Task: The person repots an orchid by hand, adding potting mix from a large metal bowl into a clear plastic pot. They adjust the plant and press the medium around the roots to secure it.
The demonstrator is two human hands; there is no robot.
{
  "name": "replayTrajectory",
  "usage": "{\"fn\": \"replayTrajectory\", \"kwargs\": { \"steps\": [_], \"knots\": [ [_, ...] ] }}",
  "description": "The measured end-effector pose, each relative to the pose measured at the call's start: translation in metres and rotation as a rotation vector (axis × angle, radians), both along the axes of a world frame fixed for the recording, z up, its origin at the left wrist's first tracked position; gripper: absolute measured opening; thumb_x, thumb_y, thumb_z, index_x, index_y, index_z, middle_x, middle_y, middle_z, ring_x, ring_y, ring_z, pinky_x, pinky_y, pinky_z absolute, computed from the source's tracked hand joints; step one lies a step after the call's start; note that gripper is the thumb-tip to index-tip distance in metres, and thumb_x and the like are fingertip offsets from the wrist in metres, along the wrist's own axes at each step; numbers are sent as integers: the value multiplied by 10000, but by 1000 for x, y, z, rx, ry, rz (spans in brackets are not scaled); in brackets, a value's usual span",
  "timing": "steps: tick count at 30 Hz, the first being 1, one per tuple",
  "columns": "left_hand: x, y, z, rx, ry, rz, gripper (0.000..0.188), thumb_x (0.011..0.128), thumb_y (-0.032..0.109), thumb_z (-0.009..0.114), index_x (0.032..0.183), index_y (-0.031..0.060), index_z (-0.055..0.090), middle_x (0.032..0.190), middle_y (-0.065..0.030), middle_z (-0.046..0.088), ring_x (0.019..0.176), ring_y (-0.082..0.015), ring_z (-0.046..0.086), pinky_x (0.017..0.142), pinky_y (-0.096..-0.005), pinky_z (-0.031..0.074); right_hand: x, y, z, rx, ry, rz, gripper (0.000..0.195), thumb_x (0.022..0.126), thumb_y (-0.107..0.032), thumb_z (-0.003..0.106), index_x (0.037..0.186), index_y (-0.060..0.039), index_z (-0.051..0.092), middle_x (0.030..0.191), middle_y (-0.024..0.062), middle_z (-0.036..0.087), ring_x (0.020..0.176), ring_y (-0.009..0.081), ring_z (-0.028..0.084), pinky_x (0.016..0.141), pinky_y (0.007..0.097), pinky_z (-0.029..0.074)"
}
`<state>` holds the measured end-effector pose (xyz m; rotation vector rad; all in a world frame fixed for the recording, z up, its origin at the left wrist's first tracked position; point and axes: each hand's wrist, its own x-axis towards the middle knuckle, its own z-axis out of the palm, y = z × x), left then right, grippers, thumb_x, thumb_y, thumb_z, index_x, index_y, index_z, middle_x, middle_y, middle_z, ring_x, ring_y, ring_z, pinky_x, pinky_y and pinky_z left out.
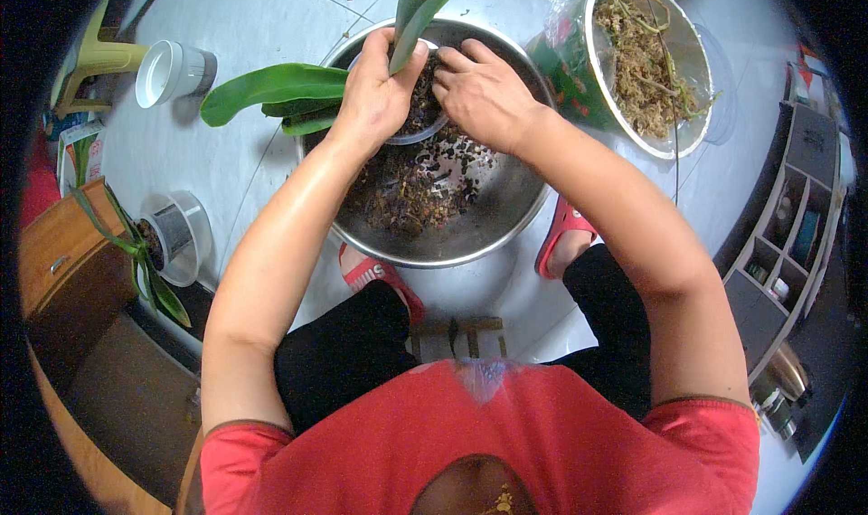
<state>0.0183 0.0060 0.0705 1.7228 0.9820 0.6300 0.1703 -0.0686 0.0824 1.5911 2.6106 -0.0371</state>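
A plant with broad green leaves (281, 94), probably an orchid, stands in a clear plastic pot (417, 135) filled with dark chunky bark mix. The pot rests inside a large stainless steel basin (502, 233). My left hand (380, 88) is around the base of the leaves, thumb and fingers on either side of the upright leaf. At the pot's right rim, my right hand (481, 91) has its fingers curled over the bark; whether they pinch any is hidden. Loose bark mix (413, 203) lies on the basin floor below the pot.
Right of the basin stands a bucket (702, 118) of moss and roots. At left are a white pot (169, 74), a yellow plastic stool (112, 57) and another potted plant (139, 250) by a wooden drawer cabinet (74, 244). A compartment organizer (780, 230) is far right.
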Motion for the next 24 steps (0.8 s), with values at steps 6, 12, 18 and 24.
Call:
{"fn": "replayTrajectory", "kwargs": {
  "steps": [6,12,18,24],
  "knots": [
    [2,1,2,-46,29,11,449,926,378,565,1145,-8,493,989,-181,616,924,-238,579,823,-358,449,-2,-8,-30,44,-1,26,190,768,-213,543,712,-128,704,769,-14,658,994,170,512,890,353,362],
    [-1,2,1,-73,40,28,412,928,375,563,1132,21,510,965,-150,611,906,-219,572,815,-349,448,1,-10,-6,134,89,-31,156,772,-196,544,764,-113,675,805,18,649,910,198,566,882,364,394],
    [-3,2,1,-122,-4,-9,335,947,332,541,1129,51,527,984,-93,589,946,-166,531,858,-316,420,12,18,-16,206,233,-128,237,796,-173,533,988,-92,647,1138,42,608,1191,231,471,1008,403,351],
    [-3,3,-10,-131,-60,-9,327,955,312,538,1139,42,517,993,-83,581,930,-163,525,844,-310,425,6,26,-40,208,195,-184,281,841,-194,498,1044,-91,663,1348,77,498,1350,242,328,1120,463,228]
  ]
}}
